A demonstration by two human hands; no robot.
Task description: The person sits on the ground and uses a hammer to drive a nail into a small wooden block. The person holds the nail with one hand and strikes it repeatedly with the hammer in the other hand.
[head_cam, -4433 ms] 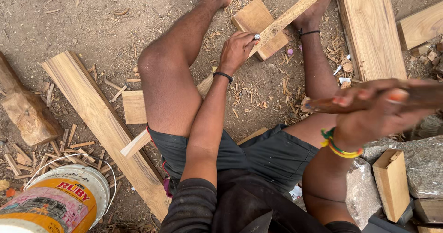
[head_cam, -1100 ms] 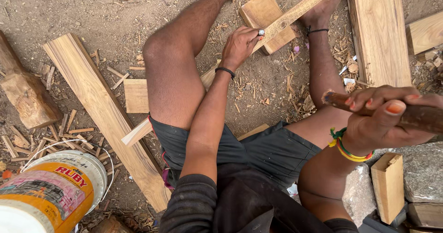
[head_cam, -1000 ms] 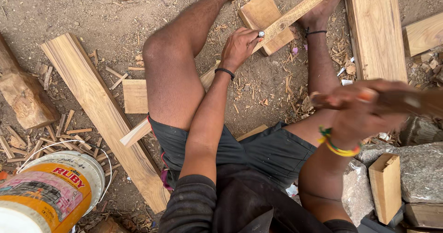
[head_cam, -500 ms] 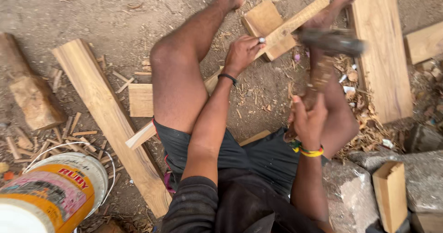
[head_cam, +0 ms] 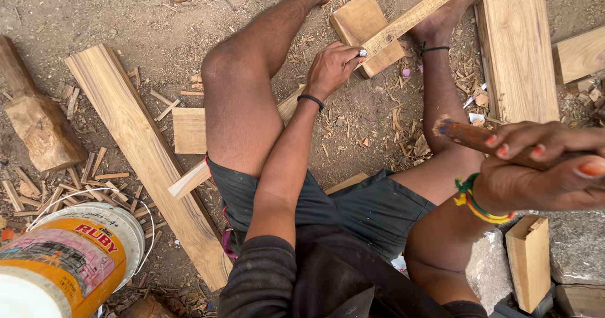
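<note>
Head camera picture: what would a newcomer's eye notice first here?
The right hand, raised at the right edge, grips a worn wooden tool handle. The left hand presses a small metal tool onto a long pale wooden strip lying across a square wooden block, top centre.

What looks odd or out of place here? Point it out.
The long wooden strip lies askew across the square block, pinned by the right foot beside the left hand. Wood chips litter the dirt. The right hand grips a worn wooden handle, raised.
</note>
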